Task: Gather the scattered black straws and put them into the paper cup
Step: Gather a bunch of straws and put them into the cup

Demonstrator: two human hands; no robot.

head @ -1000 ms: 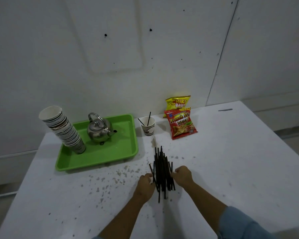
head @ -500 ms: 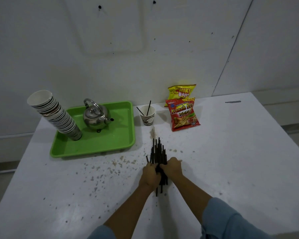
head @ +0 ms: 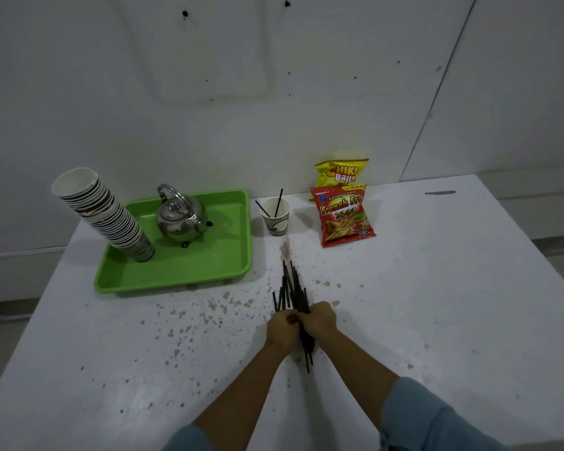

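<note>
A bundle of several black straws (head: pixel 292 288) lies on the white table, squeezed together at its middle. My left hand (head: pixel 282 330) and my right hand (head: pixel 318 322) close on the bundle from either side, fingertips meeting over it. The straws fan out beyond my hands and their near ends poke out below. A paper cup (head: pixel 275 219) with two black straws in it stands upright farther back, well apart from my hands.
A green tray (head: pixel 235 275) at the back left holds a metal kettle (head: pixel 181 218) and a leaning stack of paper cups (head: pixel 103 213). Two snack bags, red (head: pixel 344 214) and yellow (head: pixel 341 172), lie right of the cup. Brown specks dot the table.
My hands came together from the two sides of the straws and pressed the loose pile into a tight bundle. The camera view shifted.
</note>
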